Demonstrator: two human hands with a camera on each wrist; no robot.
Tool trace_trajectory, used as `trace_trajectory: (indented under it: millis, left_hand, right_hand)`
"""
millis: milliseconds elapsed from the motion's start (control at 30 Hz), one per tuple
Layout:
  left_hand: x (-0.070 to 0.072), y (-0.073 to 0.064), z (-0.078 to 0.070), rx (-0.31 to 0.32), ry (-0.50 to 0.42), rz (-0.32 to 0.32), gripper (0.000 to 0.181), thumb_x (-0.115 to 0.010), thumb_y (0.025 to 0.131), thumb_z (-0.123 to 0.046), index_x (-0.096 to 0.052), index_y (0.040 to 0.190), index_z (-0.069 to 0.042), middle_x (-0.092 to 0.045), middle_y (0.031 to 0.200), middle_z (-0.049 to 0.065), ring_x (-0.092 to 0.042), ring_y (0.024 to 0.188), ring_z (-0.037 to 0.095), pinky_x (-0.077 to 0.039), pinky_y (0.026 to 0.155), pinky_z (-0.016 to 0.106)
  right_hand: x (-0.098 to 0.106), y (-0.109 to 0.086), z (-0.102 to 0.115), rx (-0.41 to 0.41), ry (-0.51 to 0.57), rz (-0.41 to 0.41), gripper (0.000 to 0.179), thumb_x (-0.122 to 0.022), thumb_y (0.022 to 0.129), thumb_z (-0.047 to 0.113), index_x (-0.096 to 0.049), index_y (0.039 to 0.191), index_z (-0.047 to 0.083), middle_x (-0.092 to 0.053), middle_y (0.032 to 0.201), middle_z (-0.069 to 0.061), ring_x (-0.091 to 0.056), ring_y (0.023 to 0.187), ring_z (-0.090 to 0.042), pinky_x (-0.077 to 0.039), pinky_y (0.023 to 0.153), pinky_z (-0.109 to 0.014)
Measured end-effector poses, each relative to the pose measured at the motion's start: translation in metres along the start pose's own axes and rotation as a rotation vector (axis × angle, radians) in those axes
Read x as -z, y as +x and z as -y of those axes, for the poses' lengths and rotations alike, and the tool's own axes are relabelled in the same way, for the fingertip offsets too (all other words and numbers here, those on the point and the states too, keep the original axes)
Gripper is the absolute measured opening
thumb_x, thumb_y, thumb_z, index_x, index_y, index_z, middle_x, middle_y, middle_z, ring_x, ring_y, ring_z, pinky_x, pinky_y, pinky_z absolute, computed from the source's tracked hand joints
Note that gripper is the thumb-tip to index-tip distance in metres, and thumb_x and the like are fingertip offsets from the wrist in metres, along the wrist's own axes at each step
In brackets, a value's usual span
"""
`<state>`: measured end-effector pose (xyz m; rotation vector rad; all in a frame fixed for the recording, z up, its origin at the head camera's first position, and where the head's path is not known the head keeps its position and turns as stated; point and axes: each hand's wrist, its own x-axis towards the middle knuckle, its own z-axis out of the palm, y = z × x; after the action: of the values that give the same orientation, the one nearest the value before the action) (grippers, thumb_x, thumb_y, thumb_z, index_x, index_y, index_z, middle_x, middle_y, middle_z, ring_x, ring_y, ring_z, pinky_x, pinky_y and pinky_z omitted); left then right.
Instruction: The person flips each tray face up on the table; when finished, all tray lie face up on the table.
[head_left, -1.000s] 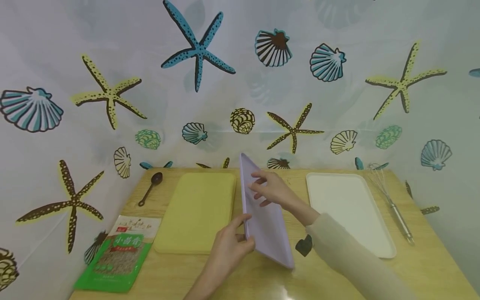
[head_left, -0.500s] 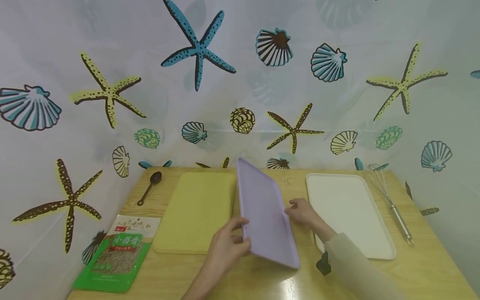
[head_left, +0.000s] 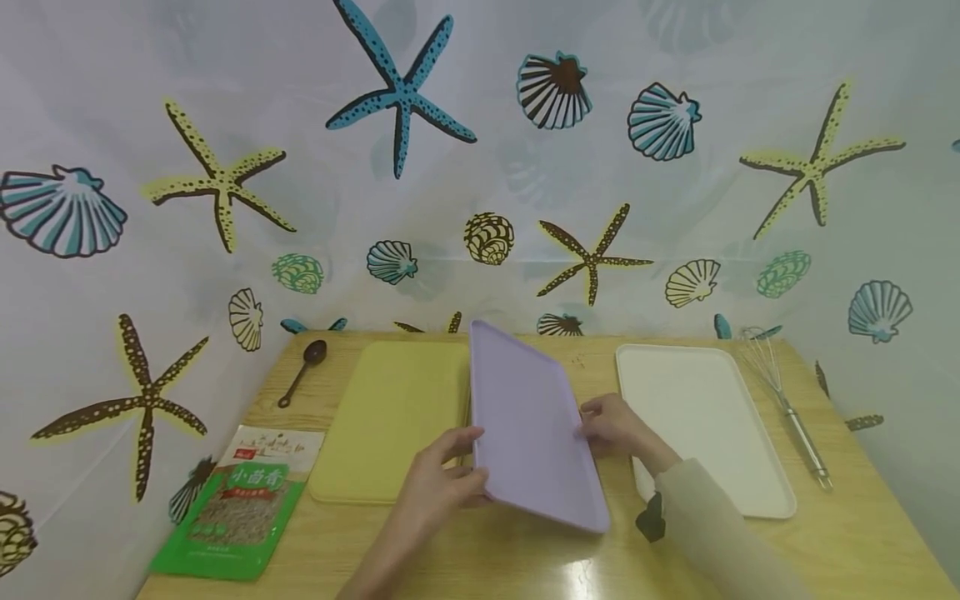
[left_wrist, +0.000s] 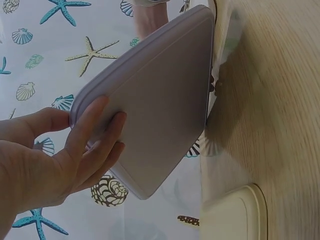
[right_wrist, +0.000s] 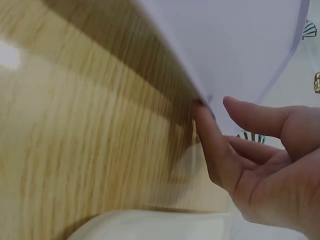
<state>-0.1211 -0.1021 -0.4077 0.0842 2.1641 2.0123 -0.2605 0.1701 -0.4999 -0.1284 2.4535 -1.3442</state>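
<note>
A lilac tray is tilted up between the two hands, its left side raised and its right side low, near the wooden table. My left hand grips the raised left edge; in the left wrist view its fingers spread on the tray's underside. Down at the low right edge, my right hand pinches the rim. In the right wrist view one finger goes under that rim while the thumb stays on the inner side. The tray's inner face shows nothing lying in it.
A yellow tray-like board lies to the left, with a dark spoon and a green seed packet beyond it. To the right lie a white tray and a whisk. A shell-patterned curtain encloses the table.
My right hand has moved from over the lilac tray's inner face down to its right edge and taken hold there. The tray has tipped flatter, and its left edge has shifted slightly left.
</note>
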Motion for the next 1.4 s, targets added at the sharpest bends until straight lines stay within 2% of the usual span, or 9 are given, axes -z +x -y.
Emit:
trace_trajectory:
  millis: [133, 267, 433, 633, 767, 967, 1200, 1400]
  left_hand:
    - [0.008, 0.002, 0.003, 0.035, 0.005, 0.019, 0.064, -0.064, 0.083, 0.003, -0.040, 0.142, 0.003, -0.043, 0.134, 0.036, -0.066, 0.098, 0.036, -0.059, 0.073, 0.038]
    - [0.015, 0.004, 0.008, 0.062, 0.012, 0.037, 0.068, -0.066, 0.083, 0.001, -0.037, 0.145, 0.002, -0.046, 0.131, 0.036, -0.068, 0.091, 0.034, -0.059, 0.073, 0.041]
    - [0.021, 0.007, 0.015, 0.085, 0.017, 0.056, 0.070, -0.068, 0.083, -0.001, -0.037, 0.146, 0.000, -0.048, 0.131, 0.034, -0.069, 0.085, 0.028, -0.059, 0.072, 0.040]
    - [0.026, 0.011, 0.023, 0.091, 0.014, 0.070, 0.073, -0.067, 0.083, 0.000, -0.033, 0.148, 0.000, -0.050, 0.130, 0.035, -0.069, 0.089, 0.033, -0.058, 0.075, 0.042]
    - [0.029, 0.016, 0.029, 0.091, 0.009, 0.072, 0.072, -0.068, 0.083, 0.001, -0.034, 0.147, 0.002, -0.053, 0.128, 0.033, -0.068, 0.092, 0.034, -0.057, 0.080, 0.044]
    - [0.030, 0.026, 0.044, 0.100, -0.032, 0.111, 0.069, -0.069, 0.083, 0.001, -0.036, 0.144, 0.005, -0.056, 0.121, 0.029, -0.068, 0.094, 0.033, -0.057, 0.081, 0.043]
    - [0.026, 0.037, 0.059, 0.114, -0.020, 0.119, 0.069, -0.067, 0.081, 0.006, -0.035, 0.142, 0.009, -0.058, 0.114, 0.028, -0.068, 0.088, 0.030, -0.057, 0.079, 0.042]
    - [0.021, 0.046, 0.068, 0.113, -0.014, 0.117, 0.068, -0.064, 0.080, 0.011, -0.035, 0.141, 0.012, -0.057, 0.110, 0.030, -0.067, 0.083, 0.024, -0.056, 0.081, 0.046]
  right_hand:
    - [0.004, 0.003, -0.010, -0.035, 0.052, 0.025, 0.046, -0.070, 0.076, -0.004, -0.058, 0.119, -0.015, -0.070, 0.099, -0.022, -0.069, 0.084, -0.025, -0.058, 0.077, -0.037]
    - [0.009, 0.002, -0.013, -0.063, 0.121, 0.026, 0.048, -0.068, 0.075, -0.008, -0.056, 0.122, -0.015, -0.069, 0.100, -0.024, -0.070, 0.082, -0.025, -0.059, 0.072, -0.035]
    - [0.016, -0.004, -0.011, -0.088, 0.201, 0.015, 0.051, -0.065, 0.078, -0.010, -0.052, 0.126, -0.016, -0.068, 0.100, -0.024, -0.070, 0.077, -0.024, -0.060, 0.069, -0.037]
    - [0.028, -0.013, -0.003, -0.086, 0.279, 0.015, 0.052, -0.064, 0.080, -0.011, -0.049, 0.130, -0.015, -0.067, 0.098, -0.023, -0.071, 0.075, -0.027, -0.060, 0.067, -0.041]
    - [0.036, -0.015, 0.002, -0.070, 0.269, 0.016, 0.052, -0.065, 0.081, -0.009, -0.049, 0.129, -0.016, -0.069, 0.094, -0.020, -0.070, 0.073, -0.023, -0.060, 0.067, -0.040]
    - [0.041, -0.009, -0.004, -0.119, 0.231, -0.042, 0.052, -0.063, 0.082, -0.009, -0.047, 0.131, -0.015, -0.064, 0.100, -0.024, -0.068, 0.075, -0.021, -0.060, 0.067, -0.040]
    - [0.048, -0.007, -0.009, -0.096, 0.210, -0.047, 0.053, -0.062, 0.082, -0.011, -0.044, 0.131, -0.019, -0.065, 0.099, -0.025, -0.067, 0.071, -0.020, -0.060, 0.064, -0.040]
    - [0.055, -0.001, -0.008, -0.111, 0.174, -0.072, 0.051, -0.060, 0.081, -0.012, -0.046, 0.130, -0.019, -0.066, 0.095, -0.024, -0.069, 0.071, -0.022, -0.059, 0.066, -0.040]
